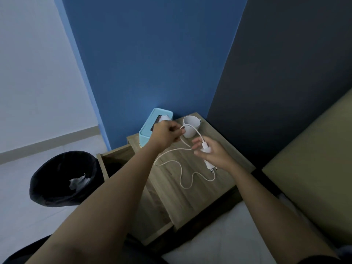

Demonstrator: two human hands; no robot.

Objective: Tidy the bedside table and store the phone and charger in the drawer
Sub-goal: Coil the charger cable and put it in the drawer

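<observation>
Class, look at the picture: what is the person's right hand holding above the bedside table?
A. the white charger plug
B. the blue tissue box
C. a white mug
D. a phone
A: the right hand closes its fingers around the white charger plug, while the left hand pinches its cable.

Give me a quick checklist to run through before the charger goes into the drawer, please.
1. Charger plug held: ok, in the right hand.
2. Cable held: ok, the left hand pinches one part.
3. Cable gathered up: not ok, loose loops lie on the bedside table.
4. Drawer open: ok, pulled out on the left.
5. Room inside the drawer: cannot tell, the left arm hides most of it.
6. Mug clear of the cable: cannot tell, the cable crosses in front of it.
</observation>
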